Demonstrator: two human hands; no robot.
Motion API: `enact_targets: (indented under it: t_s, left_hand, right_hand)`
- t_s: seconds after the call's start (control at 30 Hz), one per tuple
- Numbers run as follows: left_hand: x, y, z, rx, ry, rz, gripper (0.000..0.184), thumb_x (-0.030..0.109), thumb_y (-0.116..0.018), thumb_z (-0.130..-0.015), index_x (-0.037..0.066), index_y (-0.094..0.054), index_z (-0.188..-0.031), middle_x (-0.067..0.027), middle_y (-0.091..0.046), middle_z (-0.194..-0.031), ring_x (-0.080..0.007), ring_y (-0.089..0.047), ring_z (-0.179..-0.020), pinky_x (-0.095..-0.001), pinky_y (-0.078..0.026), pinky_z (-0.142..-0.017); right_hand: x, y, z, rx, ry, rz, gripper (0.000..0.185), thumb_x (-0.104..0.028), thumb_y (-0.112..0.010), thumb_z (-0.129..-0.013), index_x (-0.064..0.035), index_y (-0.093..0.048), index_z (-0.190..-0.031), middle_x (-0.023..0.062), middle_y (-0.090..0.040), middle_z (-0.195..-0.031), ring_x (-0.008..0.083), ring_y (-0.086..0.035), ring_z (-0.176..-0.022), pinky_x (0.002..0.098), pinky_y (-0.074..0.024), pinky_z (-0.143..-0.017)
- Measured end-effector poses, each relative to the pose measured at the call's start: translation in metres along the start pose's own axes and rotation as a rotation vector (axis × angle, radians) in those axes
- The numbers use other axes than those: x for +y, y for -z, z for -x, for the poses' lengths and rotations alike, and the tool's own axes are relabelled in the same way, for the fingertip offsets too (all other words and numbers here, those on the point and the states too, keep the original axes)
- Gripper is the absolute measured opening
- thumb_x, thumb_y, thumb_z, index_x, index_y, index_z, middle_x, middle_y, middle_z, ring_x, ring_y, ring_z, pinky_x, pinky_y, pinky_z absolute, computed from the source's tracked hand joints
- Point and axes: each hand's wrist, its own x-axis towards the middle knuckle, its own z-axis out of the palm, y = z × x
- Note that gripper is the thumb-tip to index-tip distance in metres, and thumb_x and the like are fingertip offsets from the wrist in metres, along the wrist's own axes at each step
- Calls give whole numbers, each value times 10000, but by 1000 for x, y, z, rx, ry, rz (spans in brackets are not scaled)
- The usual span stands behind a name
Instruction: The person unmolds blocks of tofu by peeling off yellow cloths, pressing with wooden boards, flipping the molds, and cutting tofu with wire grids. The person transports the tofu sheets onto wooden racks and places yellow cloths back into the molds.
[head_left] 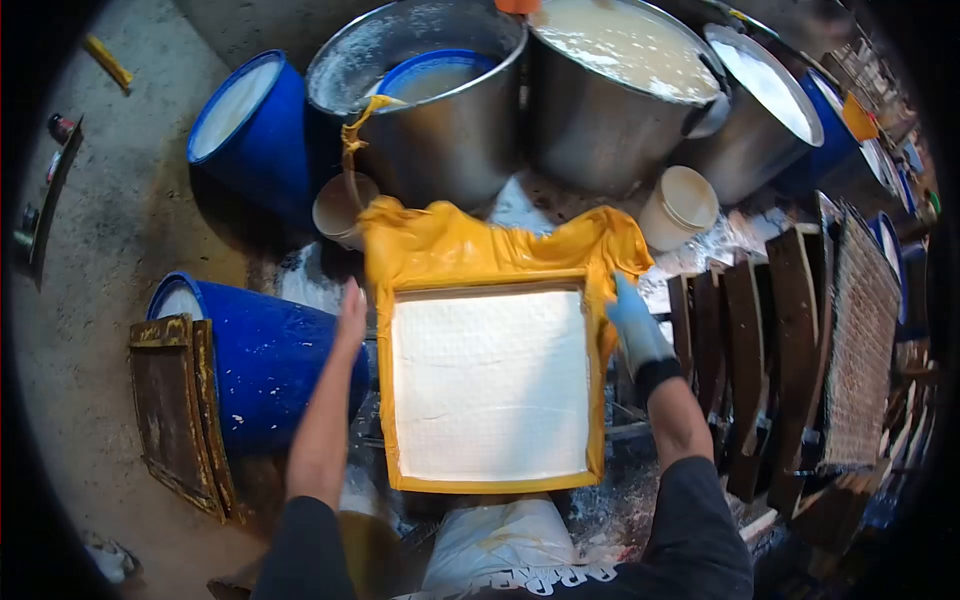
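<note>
A square frame covered in yellow sheeting (500, 250) lies in front of me, its loose sheet bunched along the far side. Inside it is a flat white slab (490, 385) with a faint grid texture. My left hand (352, 312) is bare and held just off the frame's left edge, fingers extended and nothing seen in it. On the right side, my right hand (630, 315) wears a light blue glove and is at the yellow sheeting by the far right corner; its fingers are blurred.
Metal vats (600, 130) and a blue barrel (245, 120) stand beyond the frame. White buckets (680, 205) sit between. Another blue barrel (270, 360) and wooden frames (165, 410) are at left. Stacked wooden frames (795, 340) stand at right.
</note>
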Motion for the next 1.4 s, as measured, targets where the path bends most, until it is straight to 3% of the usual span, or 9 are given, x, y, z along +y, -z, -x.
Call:
enact_targets:
  t_s: [0.17,0.27,0.37,0.6,0.83,0.93,1.0,1.13,1.4]
  left_hand:
    - [-126,8,151,-77,983,-156,753,637,-365,-1053,21,-585,-1425,-165,-637,-1375,-276,-615,-1239,-419,-513,-985]
    - [-135,51,165,-51,752,227,510,490,-498,-1063,59,-659,-1283,-82,-724,-1146,-180,-695,-950,-329,-547,-736]
    - [-92,85,166,385,444,857,301,399,-586,-1052,107,-652,-1025,27,-639,-826,-50,-529,-594,-199,-360,-479]
    - [-140,64,274,397,965,224,255,348,-649,-1027,115,-619,-1125,-28,-659,-865,-99,-580,-561,-251,-481,-483]
    - [-121,96,393,135,940,183,573,463,-657,-1007,83,-503,-1408,-124,-719,-1080,-148,-691,-679,-266,-534,-538]
    - [-107,163,444,581,890,464,761,719,-468,-982,76,-517,-1387,-133,-720,-1103,-185,-688,-710,-302,-527,-560]
    - [-95,214,458,998,729,691,837,832,-357,-946,82,-557,-1258,-98,-688,-971,-186,-624,-668,-320,-480,-543]
    - [-48,330,478,1498,365,625,710,779,-473,-953,82,-561,-1059,-40,-590,-750,-136,-529,-554,-269,-430,-501]
    - [-18,408,474,1034,620,507,581,523,-681,-967,-27,-562,-1110,-151,-697,-823,-223,-716,-604,-333,-608,-509]
  right_hand:
    - [83,-65,106,-145,354,220,301,-100,-648,-930,-92,-691,-1228,127,-695,-1056,295,-692,-960,454,-580,-811]
    - [55,-53,112,-266,-614,-738,398,-94,-655,-913,-41,-650,-1308,107,-740,-1084,256,-707,-988,393,-575,-897]
    - [53,-15,124,210,-769,-1684,310,-229,-590,-976,-83,-666,-1239,94,-735,-1068,260,-718,-955,430,-593,-840]
    - [77,-14,198,-564,-1139,-979,404,-353,-609,-986,-46,-655,-1244,110,-732,-1133,259,-724,-938,439,-603,-816]
    - [-14,130,199,-165,-684,-838,447,-191,-646,-973,11,-617,-1371,111,-674,-1305,220,-636,-1146,347,-491,-1007]
    - [-145,135,209,62,-682,-953,346,-180,-618,-970,-3,-669,-1264,118,-703,-1201,240,-662,-1084,354,-525,-929]
    - [57,50,214,12,-484,-260,349,-133,-658,-885,32,-661,-1193,169,-710,-1064,286,-681,-935,397,-553,-859]
    - [-17,-13,220,-65,-343,-364,308,-131,-659,-883,26,-658,-1148,135,-695,-999,247,-655,-869,365,-550,-813]
    - [-360,-149,247,-430,-108,-728,329,-103,-671,-936,5,-632,-1244,110,-691,-995,165,-656,-736,291,-567,-636]
